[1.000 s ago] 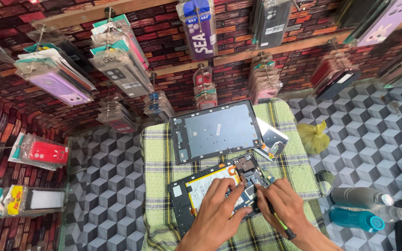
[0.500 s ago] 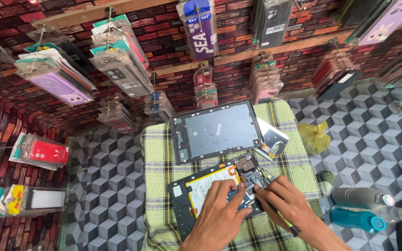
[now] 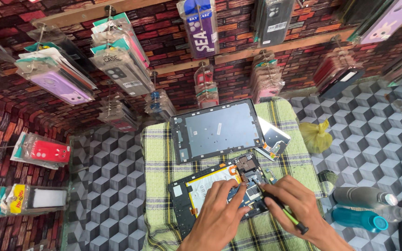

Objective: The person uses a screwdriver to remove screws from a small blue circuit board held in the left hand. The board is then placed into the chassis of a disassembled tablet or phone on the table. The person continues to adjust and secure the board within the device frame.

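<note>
An opened tablet body point(image 3: 196, 190) with a white battery and exposed circuit board lies on a green plaid cloth point(image 3: 157, 153). My left hand point(image 3: 219, 216) rests flat on its middle, fingertips at the board. My right hand point(image 3: 298, 209) grips a thin black tool with a green band point(image 3: 282, 207); its tip touches the board near the tablet's upper right. Behind it lies the separated grey tablet back panel point(image 3: 217, 130), and a small phone part point(image 3: 273, 142) sits at that panel's right.
A yellow plastic bag point(image 3: 317, 135) lies on the cube-patterned floor to the right. A grey bottle point(image 3: 364, 197) and a teal bottle point(image 3: 357, 219) lie at lower right. Packaged phone cases point(image 3: 117, 69) hang on the brick-patterned wall behind and at left.
My right hand has shifted slightly left with the tool, bringing its tip onto the board. My left hand stays on the tablet, fingers nudged a little.
</note>
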